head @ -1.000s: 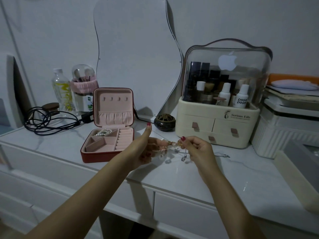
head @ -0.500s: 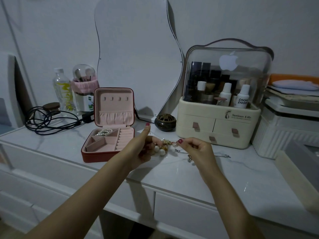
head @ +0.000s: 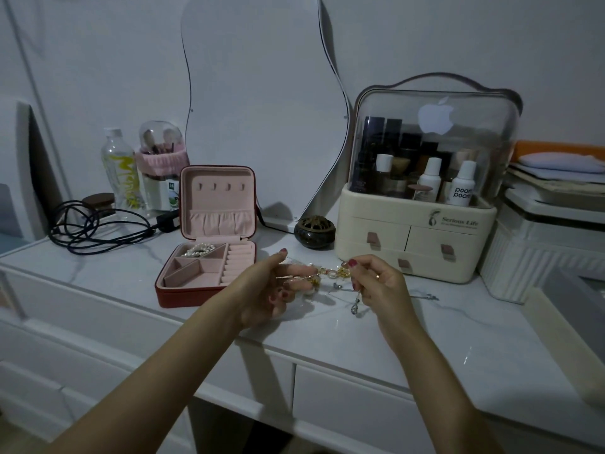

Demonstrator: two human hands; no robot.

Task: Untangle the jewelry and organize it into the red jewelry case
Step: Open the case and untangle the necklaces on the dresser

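Left hand (head: 265, 290): grip pinched together on one end of the tangled jewelry (head: 322, 278), fingers curled under it.
Right hand (head: 376, 280): grip pinched on the other end, a silver pendant dangling below.
Tangled jewelry: strung between both hands, just above the tabletop (head: 360, 339).
Red jewelry case (head: 209, 253): open, left of the hands, a pearl piece (head: 198, 250) in its back-left compartment.
Cosmetics organizer (head: 419, 231): behind the right hand.

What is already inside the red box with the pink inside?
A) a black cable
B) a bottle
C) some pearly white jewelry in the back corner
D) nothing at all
C: a pearly white piece lies in the back left compartment of the open red jewelry case; the other compartments look bare.
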